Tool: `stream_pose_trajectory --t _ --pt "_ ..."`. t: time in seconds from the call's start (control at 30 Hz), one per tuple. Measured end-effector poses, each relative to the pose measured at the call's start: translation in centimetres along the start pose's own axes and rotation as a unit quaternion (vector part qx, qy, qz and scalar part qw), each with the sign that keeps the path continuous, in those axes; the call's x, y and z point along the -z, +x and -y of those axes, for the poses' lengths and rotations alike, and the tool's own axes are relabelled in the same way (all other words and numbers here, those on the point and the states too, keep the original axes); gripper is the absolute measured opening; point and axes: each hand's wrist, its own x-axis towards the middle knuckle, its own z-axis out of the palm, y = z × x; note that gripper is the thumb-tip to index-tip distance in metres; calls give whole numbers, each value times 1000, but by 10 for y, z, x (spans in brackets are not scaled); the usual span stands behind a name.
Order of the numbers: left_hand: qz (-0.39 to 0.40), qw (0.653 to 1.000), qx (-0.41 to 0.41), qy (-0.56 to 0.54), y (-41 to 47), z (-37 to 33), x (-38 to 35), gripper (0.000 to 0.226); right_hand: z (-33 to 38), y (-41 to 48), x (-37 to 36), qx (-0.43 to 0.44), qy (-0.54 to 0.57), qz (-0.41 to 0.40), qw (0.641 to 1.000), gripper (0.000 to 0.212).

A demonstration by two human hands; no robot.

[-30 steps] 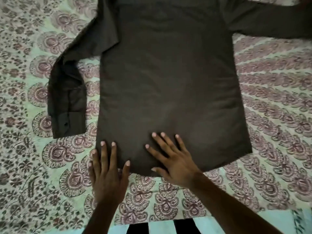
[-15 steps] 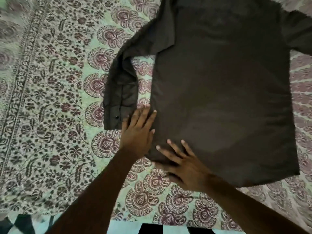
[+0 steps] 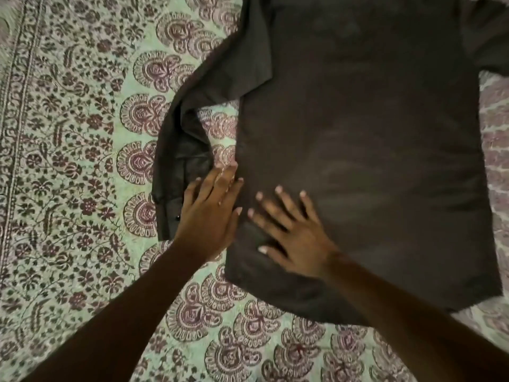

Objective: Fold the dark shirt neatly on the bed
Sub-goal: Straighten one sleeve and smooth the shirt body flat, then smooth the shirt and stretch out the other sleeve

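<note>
- The dark shirt point(image 3: 358, 161) lies spread flat on the bed point(image 3: 68, 166), with its hem toward us and its body smooth.
- The sleeve point(image 3: 187, 150) on our left bends down beside the body. Its cuff point(image 3: 168, 213) lies apart from the side edge, with patterned bedspread showing between them.
- A second ago our left hand point(image 3: 209, 216) is at the hem's corner. Now it sits further up that side, bridging the gap between cuff and side edge.
- Its grip is apart: the fingers are straight and flat, touching the cuff and the shirt's edge, and clamped on nothing.
- Our right hand point(image 3: 292, 235) follows it over, from the middle of the hem to the lower left part of the body.
- Its grip is also apart, with the fingers spread and pressing the cloth flat. It looks slightly blurred.
- We judge that smoothing the hem is finished and that we are turning to this sleeve.
- No fold is made yet, so the task is at an early stage. The sleeve likely needs bringing over the back next.
</note>
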Motion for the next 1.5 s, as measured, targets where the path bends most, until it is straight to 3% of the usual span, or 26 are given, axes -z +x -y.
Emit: stream_pose_trajectory --t 0.07,0.13,0.2,0.27,0.37,0.43,0.5,0.6,0.7,0.77,0.87,0.97,1.03,1.1,1.2,1.27,1.37,1.43,1.5 --pt "0 1000 9 10 40 5 9 64 14 -16 0 106 15 29 994 66" --pt "25 999 3 27 77 12 16 73 9 -17 5 151 28 37 987 62" --pt "63 997 -2 39 104 19 18 80 -15 2 16 98 44 0 994 60" --pt "84 996 -1 43 113 24 14 82 -48 33 30 -24 41 -40 998 62" --pt "69 997 9 41 112 27 9 84 -111 93 53 -216 64 -60 972 71" --pt "49 998 12 38 111 27 6 84 -134 123 56 -281 89 -40 955 77" --pt "23 999 4 39 115 29 4 82 -129 138 46 -275 76 -28 958 80" --pt "-16 999 9 47 130 37 6 71 -83 126 28 -177 40 -37 983 80" --pt "-43 997 59 31 146 52 14 61 -43 101 22 -63 44 -20 997 72" --pt "-63 994 85 -4 153 62 20 59 -39 97 25 -32 48 -27 998 67" --pt "-104 986 120 -44 152 75 30 55 -56 127 28 -154 48 -71 984 69" --pt "-148 952 239 -120 137 79 35 53 -80 168 40 -334 79 -68 937 76" --pt "-114 911 335 -210 123 81 38 59 -78 188 46 -356 92 -40 929 77" --pt "-22 878 406 -251 109 84 39 68 -59 201 47 -311 97 -36 945 72" --pt "31 888 394 -238 85 103 38 58 -19 215 49 -264 180 -74 945 59" --pt "5 883 372 -286 79 124 39 35 -2 224 54 -306 253 -148 906 51" --pt "-64 838 375 -390 82 163 61 25 21 244 83 -401 345 -204 823 49" --pt "-84 809 377 -444 94 191 87 33 35 269 97 -465 441 -184 745 57" --pt "-74 787 367 -490 108 224 113 43 46 299 109 -506 551 -182 639 57"
